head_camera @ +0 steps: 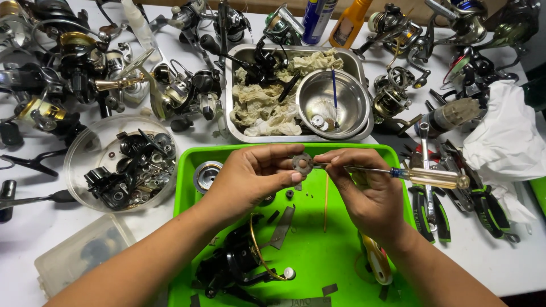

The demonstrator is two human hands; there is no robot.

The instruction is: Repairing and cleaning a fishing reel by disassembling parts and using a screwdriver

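Observation:
My left hand [250, 173] pinches a small dark round washer-like part [302, 163] between thumb and fingers over the green tray [187, 170]. My right hand [364, 187] holds a screwdriver with a clear yellow handle [435, 178], its tip touching the round part. Below the hands a black fishing reel body with a gold bail wire [239, 264] lies in the tray. A silver spool [207, 175] sits at the tray's left edge, and small screws and metal pieces lie scattered on the tray floor.
A metal tray [239, 57] holding rags and a steel bowl [334, 102] stands behind. A clear round dish of black parts [122, 165] is at left. Many reels crowd the table's back. Pliers [432, 210] and white cloth [506, 142] lie at right.

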